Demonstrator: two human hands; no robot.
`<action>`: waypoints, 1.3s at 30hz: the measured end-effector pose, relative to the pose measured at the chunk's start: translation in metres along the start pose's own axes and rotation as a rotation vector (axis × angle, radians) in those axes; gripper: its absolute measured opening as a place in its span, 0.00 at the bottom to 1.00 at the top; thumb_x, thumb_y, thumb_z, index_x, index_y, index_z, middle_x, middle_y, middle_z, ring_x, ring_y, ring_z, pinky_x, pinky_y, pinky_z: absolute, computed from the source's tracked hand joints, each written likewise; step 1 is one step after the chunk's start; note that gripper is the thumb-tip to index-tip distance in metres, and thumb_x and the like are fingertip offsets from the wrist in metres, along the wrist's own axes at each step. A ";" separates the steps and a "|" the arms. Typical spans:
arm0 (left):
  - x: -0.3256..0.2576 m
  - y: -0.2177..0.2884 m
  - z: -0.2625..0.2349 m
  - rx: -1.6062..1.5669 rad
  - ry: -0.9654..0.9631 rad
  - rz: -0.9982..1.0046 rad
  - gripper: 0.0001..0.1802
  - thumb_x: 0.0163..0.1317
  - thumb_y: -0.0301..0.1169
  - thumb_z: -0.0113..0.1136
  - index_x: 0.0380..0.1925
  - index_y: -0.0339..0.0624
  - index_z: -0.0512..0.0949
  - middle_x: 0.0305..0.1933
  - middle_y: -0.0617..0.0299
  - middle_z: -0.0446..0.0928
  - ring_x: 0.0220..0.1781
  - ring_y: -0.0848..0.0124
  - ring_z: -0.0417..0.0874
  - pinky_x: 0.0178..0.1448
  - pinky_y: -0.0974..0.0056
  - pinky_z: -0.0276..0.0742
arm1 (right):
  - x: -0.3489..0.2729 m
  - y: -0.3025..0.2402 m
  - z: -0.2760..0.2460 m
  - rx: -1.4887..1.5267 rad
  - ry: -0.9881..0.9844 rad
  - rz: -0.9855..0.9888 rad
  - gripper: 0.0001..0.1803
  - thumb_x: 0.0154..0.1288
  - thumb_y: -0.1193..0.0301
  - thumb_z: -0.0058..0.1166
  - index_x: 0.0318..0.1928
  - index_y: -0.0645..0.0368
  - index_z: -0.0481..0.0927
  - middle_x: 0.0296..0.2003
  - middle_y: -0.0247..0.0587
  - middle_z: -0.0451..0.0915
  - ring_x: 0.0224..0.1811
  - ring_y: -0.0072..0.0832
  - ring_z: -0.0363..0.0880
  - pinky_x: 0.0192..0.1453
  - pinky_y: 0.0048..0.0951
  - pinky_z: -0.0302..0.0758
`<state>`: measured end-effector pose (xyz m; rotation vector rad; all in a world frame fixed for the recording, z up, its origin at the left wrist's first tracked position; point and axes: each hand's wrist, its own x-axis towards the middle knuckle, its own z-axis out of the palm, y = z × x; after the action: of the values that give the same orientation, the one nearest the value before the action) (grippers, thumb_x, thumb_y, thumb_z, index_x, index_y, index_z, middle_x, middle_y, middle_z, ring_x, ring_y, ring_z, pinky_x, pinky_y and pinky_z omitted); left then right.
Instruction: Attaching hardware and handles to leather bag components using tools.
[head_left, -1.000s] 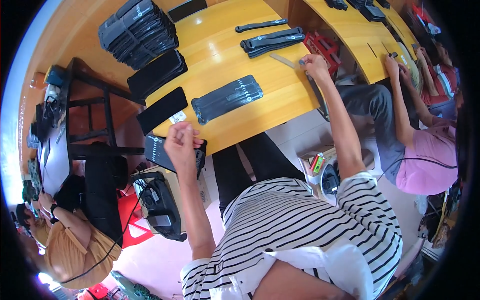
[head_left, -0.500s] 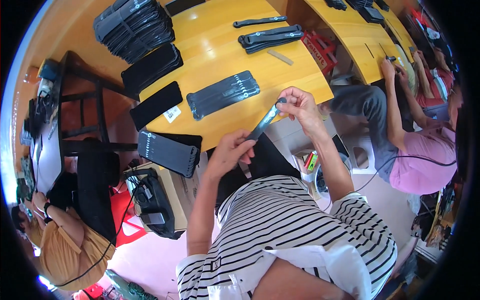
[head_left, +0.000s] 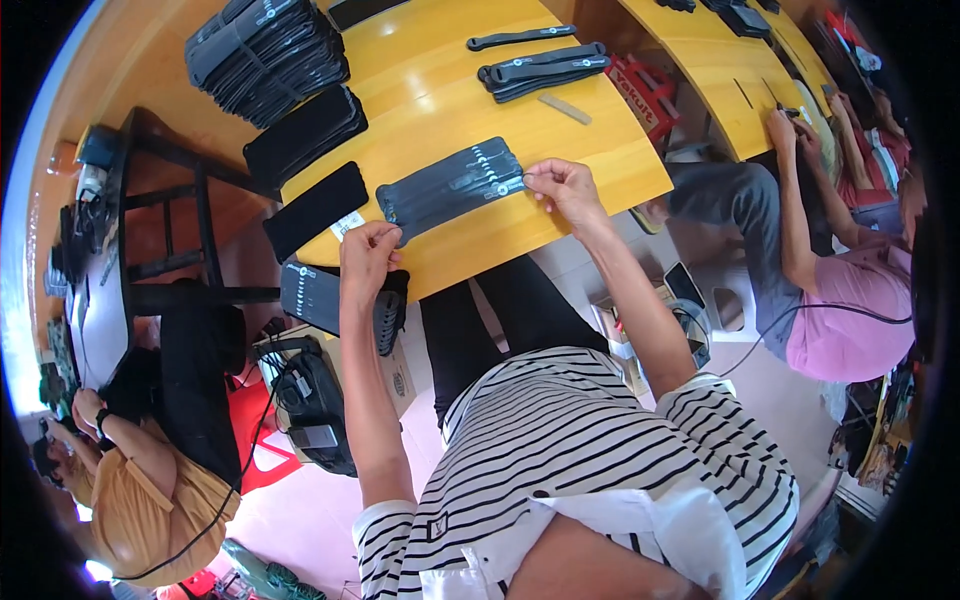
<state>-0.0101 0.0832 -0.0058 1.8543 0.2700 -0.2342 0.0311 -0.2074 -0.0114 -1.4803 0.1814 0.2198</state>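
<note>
On the near part of the yellow table lies a flat black panel of straps (head_left: pixel 450 188) with pale printed marks towards its right end. My left hand (head_left: pixel 368 256) is closed in a pinch at the panel's near left corner. At its right end my right hand (head_left: pixel 564 190) pinches the tip of a black strap along the near edge. Where that strap ends and the panel begins is hard to make out. Left of the panel lies a plain black piece (head_left: pixel 318 210), with a white label (head_left: pixel 347 224) beside my left hand.
Stacked black straps (head_left: pixel 265 60) rise at the far left. A smaller strap bundle (head_left: pixel 542 72), a single strap (head_left: pixel 522 38) and a tan strip (head_left: pixel 565 109) lie far right. A dark panel stack (head_left: pixel 318 298) sits below the table's left edge. People work on both sides.
Both hands have moved forward and apart, from above my lap to the panel's two ends. The black strap held between them has come down to the panel's near edge.
</note>
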 end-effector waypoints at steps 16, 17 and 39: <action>0.017 -0.019 0.013 0.079 0.099 -0.059 0.05 0.56 0.25 0.61 0.27 0.34 0.76 0.19 0.64 0.75 0.16 0.79 0.73 0.20 0.75 0.71 | 0.019 0.029 0.008 -0.359 0.237 -0.153 0.05 0.47 0.78 0.62 0.26 0.64 0.79 0.15 0.31 0.74 0.18 0.16 0.69 0.24 0.21 0.68; 0.016 -0.019 0.014 0.079 0.097 -0.061 0.05 0.56 0.25 0.61 0.27 0.34 0.76 0.19 0.64 0.75 0.16 0.79 0.73 0.20 0.75 0.71 | 0.019 0.029 0.008 -0.359 0.239 -0.151 0.05 0.47 0.78 0.62 0.26 0.64 0.79 0.15 0.31 0.74 0.18 0.16 0.69 0.24 0.21 0.68; 0.019 -0.016 0.018 0.070 0.149 -0.115 0.06 0.53 0.24 0.62 0.23 0.32 0.76 0.17 0.61 0.75 0.16 0.77 0.75 0.21 0.73 0.71 | 0.015 0.015 0.016 -0.587 0.314 -0.199 0.04 0.46 0.76 0.60 0.24 0.64 0.79 0.19 0.42 0.79 0.22 0.29 0.78 0.30 0.28 0.73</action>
<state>0.0028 0.0714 -0.0315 1.9305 0.4772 -0.1865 0.0416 -0.1894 -0.0281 -2.1021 0.2318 -0.1386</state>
